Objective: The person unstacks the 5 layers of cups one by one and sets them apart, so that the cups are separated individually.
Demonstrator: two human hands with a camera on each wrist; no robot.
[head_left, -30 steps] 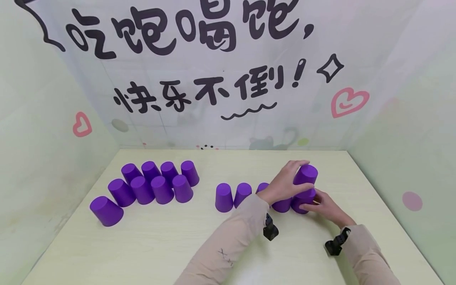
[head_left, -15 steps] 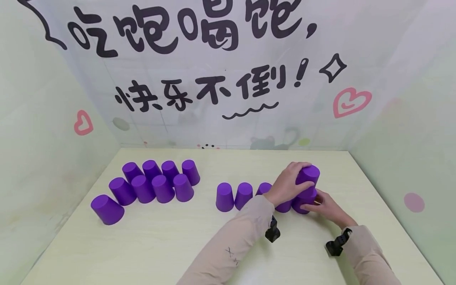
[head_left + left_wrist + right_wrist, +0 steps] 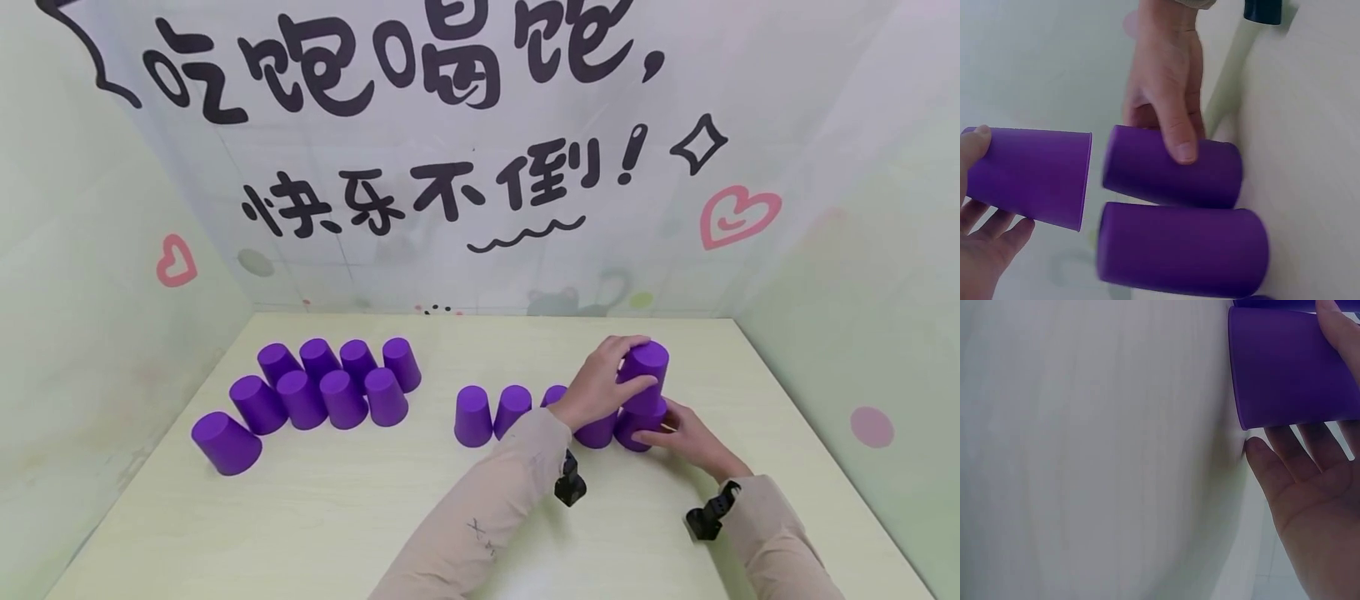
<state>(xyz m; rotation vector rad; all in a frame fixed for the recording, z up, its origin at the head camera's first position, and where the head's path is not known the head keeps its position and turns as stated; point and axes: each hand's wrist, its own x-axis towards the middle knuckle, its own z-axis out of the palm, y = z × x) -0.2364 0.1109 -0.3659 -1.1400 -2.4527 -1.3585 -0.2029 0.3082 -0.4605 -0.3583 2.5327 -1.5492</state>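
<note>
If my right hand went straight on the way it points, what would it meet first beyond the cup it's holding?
Past the gripped cup, your right hand would probably meet the neighbouring cup first; whether those cups touch is unclear.

Against half a second ago, the left hand [image 3: 600,382] sits slightly higher and further left in the head view, and the upper purple cup [image 3: 651,371] in its grip is raised and shifted left with it. The left sleeve [image 3: 487,500] and its black wrist camera [image 3: 570,483] also lie a little further left
</note>
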